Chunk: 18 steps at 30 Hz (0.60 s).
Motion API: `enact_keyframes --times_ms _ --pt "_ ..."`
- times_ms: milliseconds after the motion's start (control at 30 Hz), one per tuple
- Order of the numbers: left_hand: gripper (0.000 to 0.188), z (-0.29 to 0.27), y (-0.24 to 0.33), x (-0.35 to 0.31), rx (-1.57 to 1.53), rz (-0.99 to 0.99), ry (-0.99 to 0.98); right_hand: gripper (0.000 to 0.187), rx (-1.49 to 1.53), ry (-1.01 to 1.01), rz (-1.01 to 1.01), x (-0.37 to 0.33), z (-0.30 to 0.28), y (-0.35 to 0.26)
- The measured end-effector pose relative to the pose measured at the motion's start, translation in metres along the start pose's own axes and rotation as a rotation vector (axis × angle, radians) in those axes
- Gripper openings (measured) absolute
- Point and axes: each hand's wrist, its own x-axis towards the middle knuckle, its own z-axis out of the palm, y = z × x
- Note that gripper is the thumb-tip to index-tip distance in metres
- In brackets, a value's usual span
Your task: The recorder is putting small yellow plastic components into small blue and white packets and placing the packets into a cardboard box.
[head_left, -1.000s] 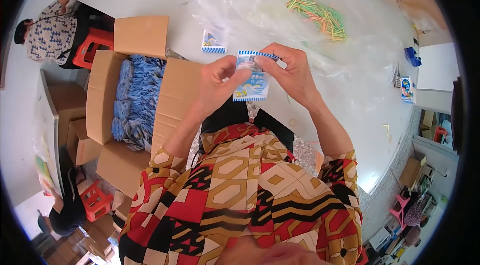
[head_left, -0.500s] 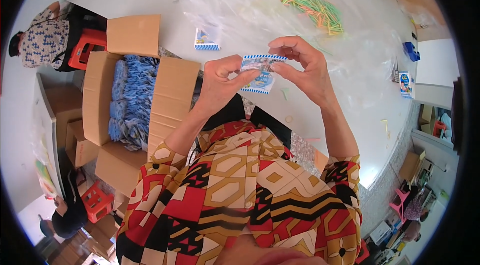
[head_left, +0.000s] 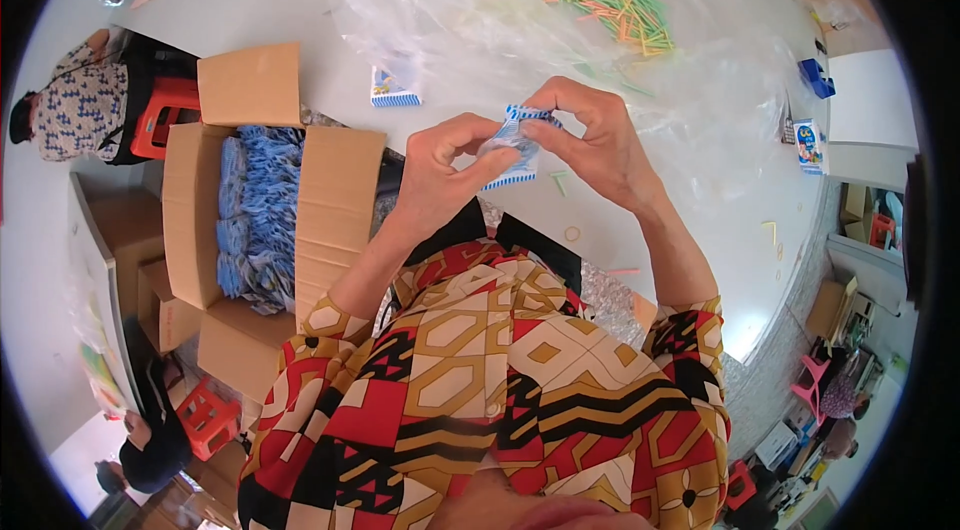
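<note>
My left hand (head_left: 447,170) pinches the left side of a small blue-and-white plastic packet (head_left: 524,168), its thumb lying across the front. The fingers and thumb of my right hand (head_left: 600,142) close on the packet's top edge, which looks crumpled and bent there. Whether anything is inside the packet, I cannot tell. Beyond my left hand lies a similar blue-and-white packet (head_left: 393,88), with a striped edge. Past my right hand, a heap of thin green, yellow and orange sticks (head_left: 610,5) rests on clear plastic sheeting (head_left: 450,0).
To my left stands an open cardboard box (head_left: 338,210) full of bundled blue packets (head_left: 262,215). A pale table (head_left: 680,250) carries a small ring (head_left: 572,233) and a blue item (head_left: 816,78) at the right. Other people sit at the far left, near red stools (head_left: 170,115).
My right fingers have closed onto the packet's top edge, which was flat before and is now crumpled. My left hand still holds its side. The view has shifted slightly.
</note>
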Motion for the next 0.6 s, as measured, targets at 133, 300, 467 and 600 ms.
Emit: enact_keyframes --times_ms 133,300,467,600 --pt "0.01 0.003 0.001 0.001 0.152 0.044 0.023 0.007 0.029 0.002 -0.014 -0.001 0.001 -0.002" --pt "0.01 0.005 0.0 -0.002 0.18 0.027 0.031 0.016 0.023 0.066 -0.086 -0.003 -0.004 -0.003" --pt "0.011 0.001 -0.009 -0.002 0.104 0.006 0.036 0.027 -0.143 0.237 -0.262 -0.012 -0.012 -0.02" --pt "0.018 0.005 -0.002 -0.002 0.13 0.053 0.053 0.028 -0.266 0.186 -0.25 -0.022 -0.014 -0.026"
